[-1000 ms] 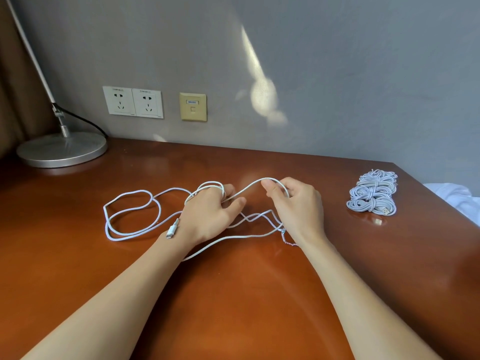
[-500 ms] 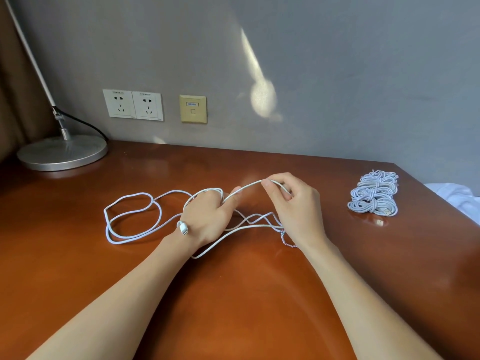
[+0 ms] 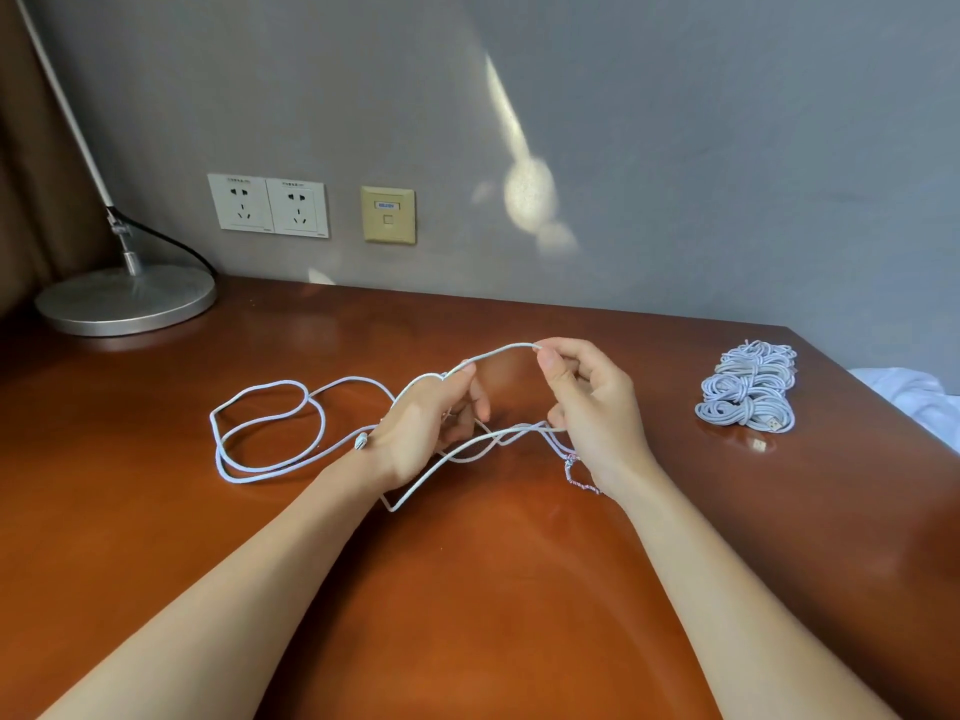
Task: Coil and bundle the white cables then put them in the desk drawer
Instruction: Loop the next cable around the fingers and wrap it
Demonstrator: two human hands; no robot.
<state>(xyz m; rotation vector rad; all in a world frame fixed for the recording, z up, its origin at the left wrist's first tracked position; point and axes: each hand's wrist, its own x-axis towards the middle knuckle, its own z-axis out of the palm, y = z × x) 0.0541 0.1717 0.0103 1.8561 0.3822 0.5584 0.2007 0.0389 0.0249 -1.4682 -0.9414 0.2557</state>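
Since half a second ago both hands have come up a little off the desk (image 3: 467, 589), and the strand strung between them now arches higher. From my end, the right hand (image 3: 592, 407) pinches the white cable (image 3: 493, 353) between thumb and forefinger at the top of that arch. Its other fingers are curled, and a lower strand passes across them. The left hand (image 3: 415, 433) sits just beside it, fingers curled round the cable, with one turn running over the back of the knuckles. I cannot tell how many turns it holds. A connector (image 3: 362, 440) on the cable's end pokes out at the left wrist.

Most of the cable lies slack on the desk to the left of the hands, in a couple of loose overlapping loops. One bend trails toward me under the left wrist. A thin braided band (image 3: 571, 472) hangs at the right wrist.

Well apart, near the desk's right edge, I see the bundled cables (image 3: 748, 392) lying stacked together, already coiled and tied. At the far left corner stands a lamp base (image 3: 124, 298) with its black cord. On the wall behind are two sockets (image 3: 267, 205) and a beige wall plate (image 3: 388, 215). White fabric (image 3: 914, 397) shows past the desk's right edge.
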